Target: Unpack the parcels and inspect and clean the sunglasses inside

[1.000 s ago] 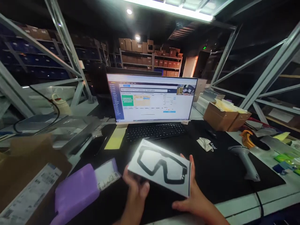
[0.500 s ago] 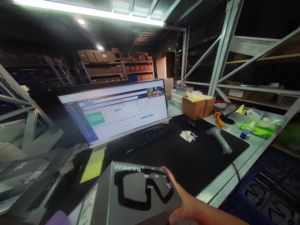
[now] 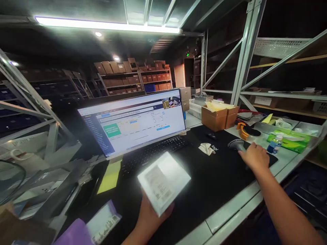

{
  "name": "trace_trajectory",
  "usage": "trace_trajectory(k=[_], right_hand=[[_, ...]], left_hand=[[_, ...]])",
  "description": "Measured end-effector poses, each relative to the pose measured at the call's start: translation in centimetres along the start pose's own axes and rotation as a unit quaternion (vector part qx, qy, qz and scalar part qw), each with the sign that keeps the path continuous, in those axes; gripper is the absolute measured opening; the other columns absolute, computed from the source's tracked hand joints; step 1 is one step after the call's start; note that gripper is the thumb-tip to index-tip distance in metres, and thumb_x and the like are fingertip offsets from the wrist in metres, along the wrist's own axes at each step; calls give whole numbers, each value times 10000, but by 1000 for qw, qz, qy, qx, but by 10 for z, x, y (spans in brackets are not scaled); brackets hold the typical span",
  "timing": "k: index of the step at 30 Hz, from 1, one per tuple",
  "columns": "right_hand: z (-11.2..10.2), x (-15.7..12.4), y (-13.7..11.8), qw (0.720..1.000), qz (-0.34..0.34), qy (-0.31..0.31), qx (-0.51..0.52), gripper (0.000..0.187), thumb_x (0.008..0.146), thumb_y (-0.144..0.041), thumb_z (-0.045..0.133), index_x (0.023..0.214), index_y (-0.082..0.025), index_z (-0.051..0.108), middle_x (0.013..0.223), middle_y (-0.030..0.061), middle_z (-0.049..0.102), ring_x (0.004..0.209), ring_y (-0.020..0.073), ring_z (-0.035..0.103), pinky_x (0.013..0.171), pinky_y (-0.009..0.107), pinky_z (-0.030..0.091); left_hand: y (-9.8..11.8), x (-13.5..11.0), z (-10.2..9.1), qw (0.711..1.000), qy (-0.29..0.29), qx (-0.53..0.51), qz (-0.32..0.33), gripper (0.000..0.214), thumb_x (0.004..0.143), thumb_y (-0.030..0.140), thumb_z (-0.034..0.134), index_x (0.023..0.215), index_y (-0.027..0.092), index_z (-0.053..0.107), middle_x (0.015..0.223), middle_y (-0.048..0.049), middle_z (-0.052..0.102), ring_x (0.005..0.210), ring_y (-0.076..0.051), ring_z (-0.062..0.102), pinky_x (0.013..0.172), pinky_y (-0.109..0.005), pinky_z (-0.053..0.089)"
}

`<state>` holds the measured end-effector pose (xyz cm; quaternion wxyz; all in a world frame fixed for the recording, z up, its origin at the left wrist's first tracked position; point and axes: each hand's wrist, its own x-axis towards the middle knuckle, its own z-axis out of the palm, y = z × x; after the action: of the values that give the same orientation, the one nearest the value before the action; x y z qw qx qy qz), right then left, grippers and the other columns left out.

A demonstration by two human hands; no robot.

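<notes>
My left hand is wrapped around a small box from below, above the black desk mat. Its pale end face, with a printed label and a barcode, is turned up toward me and catches a bright glare. Over on the right, my right hand closes over the handle of a grey barcode scanner, whose head shows to the left of the fingers. The scanner lies at the mat's right side; most of its handle is hidden by the hand.
Behind the box stand a keyboard and a lit monitor. A crumpled tissue, a mouse, a spray bottle and brown cartons sit to the right. Purple-and-white packages lie at lower left.
The box, earlier showing its glasses picture with my right hand on it, is turned label-up in my left hand. My right hand has moved right onto the scanner.
</notes>
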<state>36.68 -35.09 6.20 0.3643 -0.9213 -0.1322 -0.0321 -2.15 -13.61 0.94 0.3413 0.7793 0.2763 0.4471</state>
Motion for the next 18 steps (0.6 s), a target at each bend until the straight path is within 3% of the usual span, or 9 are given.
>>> trace_trajectory(k=[1,3,4,6,10,13,15,18], right_hand=[[-5,14,3,999,28,-33,-1,459,861,-309,681,1207,-16,607,1263,357,579,1251,493,529,987,644,432],[-9,29,5,992,49,-118,22,237,894,-304,680,1005,-95,662,958,166,702,910,306,697,794,480,568],[-10,32,4,986,53,-153,36,176,918,-302,665,925,-127,653,833,70,690,752,209,685,707,385,580],[-13,27,-3,975,51,-202,70,225,964,-287,598,782,-154,598,662,-15,617,557,116,587,581,271,528],[-30,-11,-24,955,-6,-255,149,321,953,-355,500,669,-207,499,577,17,587,466,105,493,496,254,414],[-53,-60,-38,913,-53,-339,221,257,833,-464,631,820,-216,563,631,2,606,490,123,519,477,247,406],[-68,-94,-43,890,-22,-391,236,416,697,-534,739,976,-265,586,603,-21,583,445,145,490,400,249,366],[-87,-131,-49,906,-13,-384,178,516,582,-573,819,987,-329,612,689,18,639,432,158,484,379,295,431]], left_hand=[[-1,2,2,1000,0,6,1,758,717,387,839,1349,198,466,1222,-124,613,1126,-328,628,938,-542,553],[0,7,7,1000,3,24,8,960,613,348,866,1408,196,350,1274,-145,572,1188,-359,597,1003,-576,508],[0,9,10,999,6,37,12,1003,597,338,854,1423,191,304,1300,-156,549,1212,-365,582,1030,-583,486],[1,13,15,998,17,60,11,1019,599,336,824,1432,184,256,1330,-171,514,1245,-371,555,1060,-590,457],[0,17,19,996,28,90,5,994,614,350,799,1433,192,258,1336,-162,481,1259,-379,529,1066,-606,444],[-3,18,18,994,21,107,21,963,623,356,811,1423,209,295,1314,-145,477,1246,-369,533,1058,-597,456],[-3,19,18,993,21,113,23,955,624,365,819,1415,207,307,1307,-146,474,1246,-369,530,1057,-596,456],[-2,20,18,993,22,110,21,972,614,370,829,1411,197,300,1319,-157,461,1259,-368,511,1069,-601,442]])
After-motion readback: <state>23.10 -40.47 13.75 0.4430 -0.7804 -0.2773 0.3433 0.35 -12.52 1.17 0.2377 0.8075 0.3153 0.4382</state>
